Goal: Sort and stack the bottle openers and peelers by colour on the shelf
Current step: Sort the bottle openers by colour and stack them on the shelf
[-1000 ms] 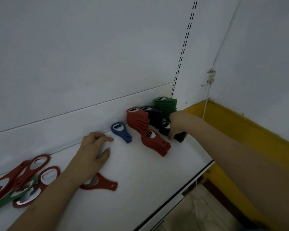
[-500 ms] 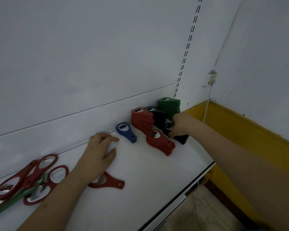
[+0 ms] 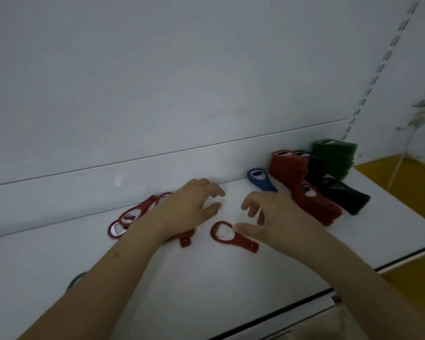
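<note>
A loose red bottle opener [image 3: 231, 235] lies flat on the white shelf [image 3: 231, 278] between my hands. My right hand [image 3: 277, 217] hovers just to its right with fingers spread, the thumb at the opener's ring, holding nothing. My left hand [image 3: 189, 207] rests with loosely curled fingers over a pile of long red openers [image 3: 130, 217]. At the back right stand a blue opener [image 3: 260, 180], two red stacks [image 3: 290, 168] [image 3: 320, 206], black stacks [image 3: 346, 195] and a green stack [image 3: 334, 155].
A green ring-shaped piece [image 3: 75, 280] peeks out beside my left forearm. The shelf's front edge [image 3: 304, 298] runs diagonally at lower right, with a yellow wall strip [image 3: 402, 175] beyond the shelf's right end. A slotted upright [image 3: 378, 77] climbs the back wall.
My right hand left the black stack and came left to the loose red opener. My left hand now lies over the red pile, and the view has shifted left.
</note>
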Demonstrator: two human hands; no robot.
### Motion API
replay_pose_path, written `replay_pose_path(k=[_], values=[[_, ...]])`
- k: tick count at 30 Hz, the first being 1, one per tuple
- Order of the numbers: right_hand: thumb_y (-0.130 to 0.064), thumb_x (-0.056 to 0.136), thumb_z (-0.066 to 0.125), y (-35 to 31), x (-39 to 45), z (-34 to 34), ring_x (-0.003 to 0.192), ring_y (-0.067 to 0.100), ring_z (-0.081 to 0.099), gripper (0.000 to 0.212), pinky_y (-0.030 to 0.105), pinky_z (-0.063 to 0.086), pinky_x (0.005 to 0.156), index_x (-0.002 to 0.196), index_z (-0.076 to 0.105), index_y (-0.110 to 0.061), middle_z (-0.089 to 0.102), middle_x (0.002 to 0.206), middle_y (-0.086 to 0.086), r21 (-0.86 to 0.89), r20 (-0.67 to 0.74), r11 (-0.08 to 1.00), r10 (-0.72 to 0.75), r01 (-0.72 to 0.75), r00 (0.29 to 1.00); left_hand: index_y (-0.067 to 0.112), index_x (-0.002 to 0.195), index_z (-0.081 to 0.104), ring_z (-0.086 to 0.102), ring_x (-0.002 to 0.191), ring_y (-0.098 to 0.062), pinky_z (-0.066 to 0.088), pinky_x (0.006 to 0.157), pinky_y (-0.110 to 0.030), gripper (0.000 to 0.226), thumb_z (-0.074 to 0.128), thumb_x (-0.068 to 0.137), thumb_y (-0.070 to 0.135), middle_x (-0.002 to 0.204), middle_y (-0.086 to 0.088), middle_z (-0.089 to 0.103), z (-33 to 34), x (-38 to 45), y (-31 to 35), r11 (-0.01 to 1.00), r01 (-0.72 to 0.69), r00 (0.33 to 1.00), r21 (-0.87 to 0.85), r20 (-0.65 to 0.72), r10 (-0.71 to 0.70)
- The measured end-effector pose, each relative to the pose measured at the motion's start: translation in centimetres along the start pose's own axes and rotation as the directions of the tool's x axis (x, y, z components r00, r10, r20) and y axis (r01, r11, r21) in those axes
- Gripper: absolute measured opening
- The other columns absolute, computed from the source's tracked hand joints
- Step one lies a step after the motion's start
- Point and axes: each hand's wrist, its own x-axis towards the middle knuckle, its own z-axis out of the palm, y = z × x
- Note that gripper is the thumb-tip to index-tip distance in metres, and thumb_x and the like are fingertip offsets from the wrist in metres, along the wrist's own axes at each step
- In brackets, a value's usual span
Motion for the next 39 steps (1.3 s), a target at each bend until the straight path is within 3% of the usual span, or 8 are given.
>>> replay_pose_path(k=[4,8,16,21,25,28,33,39], values=[[-0.053,0.079,0.072,-0.2,1.0,4.6,0.091,0.005,0.051,0.052,0.022,0.044,0.077,0.119,0.053,-0.024,0.052,0.103,-0.010,0.042,0.007,0.999,0.008,-0.008,1.000,0.028,0.112,0.063,0.050,0.087,-0.002,0.038,0.076,-0.012,0.021,0.062,0.094,0.037,0.098,0.012,0.055,-2.3,-6.6,-3.1,0.984,0.174,0.980,0.030,-0.105,-0.170],[-0.042,0.080,0.076,-1.2,1.7,5.2,0.082,0.003,0.054,0.035,0.015,0.043,0.068,0.104,0.060,-0.022,0.060,0.096,-0.010,0.127,0.102,0.992,-0.022,0.009,0.995,0.035,0.121,0.058,0.043,0.103,-0.005,0.040,0.090,-0.023,0.039,0.065,0.087,0.052,0.112,0.013,0.048,-2.3,-10.5,-5.6,0.941,0.337,0.929,0.016,-0.167,-0.330],[-0.036,0.097,0.056,-3.3,2.7,5.3,0.057,0.006,0.042,0.032,0.016,0.032,0.052,0.072,0.050,-0.016,0.047,0.064,-0.007,0.103,0.002,0.988,-0.116,0.115,0.993,0.053,0.126,0.054,0.033,0.106,-0.012,0.034,0.098,-0.030,0.065,0.054,0.068,0.081,0.110,0.011,0.035,-0.8,-10.7,-6.1,0.969,0.240,0.969,0.053,-0.067,-0.236],[-0.031,0.101,0.049,-5.4,3.2,4.2,0.063,0.007,0.069,0.022,0.017,0.054,0.059,0.092,0.064,-0.017,0.072,0.074,-0.002,0.505,-0.020,0.860,-0.071,0.071,0.997,0.035,0.114,0.072,0.044,0.097,-0.009,0.044,0.088,-0.031,0.032,0.068,0.084,0.046,0.105,0.012,0.052,-0.8,-10.4,-6.1,0.992,0.083,0.965,0.100,-0.256,-0.055],[-0.034,0.100,0.050,-6.5,4.9,3.4,0.071,0.012,0.072,0.028,0.031,0.058,0.076,0.081,0.064,-0.021,0.075,0.076,-0.002,0.628,-0.036,0.778,0.024,0.004,0.999,0.022,0.111,0.074,0.055,0.094,-0.006,0.047,0.083,-0.027,0.021,0.064,0.092,0.023,0.104,0.009,0.066,-0.7,-9.8,-5.4,0.992,0.000,0.921,0.124,-0.387,0.048],[-0.037,0.100,0.049,-6.9,6.4,3.1,0.075,0.004,0.060,0.027,0.019,0.046,0.072,0.084,0.067,-0.026,0.067,0.078,-0.011,0.667,-0.040,0.744,0.084,-0.036,0.996,0.019,0.110,0.074,0.057,0.100,-0.001,0.045,0.088,-0.014,0.020,0.066,0.092,0.015,0.109,0.010,0.065,-0.7,-9.8,-4.6,0.999,0.004,0.886,-0.046,-0.463,-0.025],[-0.032,0.101,0.049,-7.0,7.1,3.9,0.075,0.016,0.058,0.025,0.027,0.052,0.070,0.089,0.069,-0.023,0.063,0.078,-0.001,0.862,-0.076,0.505,0.051,0.040,0.996,0.023,0.107,0.075,0.058,0.119,-0.005,0.048,0.091,-0.013,0.019,0.064,0.094,0.015,0.125,0.014,0.064,-1.5,-9.5,-3.7,0.886,0.020,0.804,-0.464,-0.519,-0.290],[-0.037,0.105,0.032,-6.5,6.8,5.6,0.065,0.028,0.067,0.033,0.028,0.048,0.052,0.086,0.049,-0.015,0.068,0.071,0.012,0.824,-0.164,0.535,-0.085,0.184,0.983,0.021,0.106,0.069,0.071,0.085,-0.008,0.057,0.077,-0.022,0.015,0.057,0.098,0.022,0.089,0.010,0.075,-2.0,-9.3,-3.4,0.681,0.082,0.734,-0.727,-0.418,-0.535]])
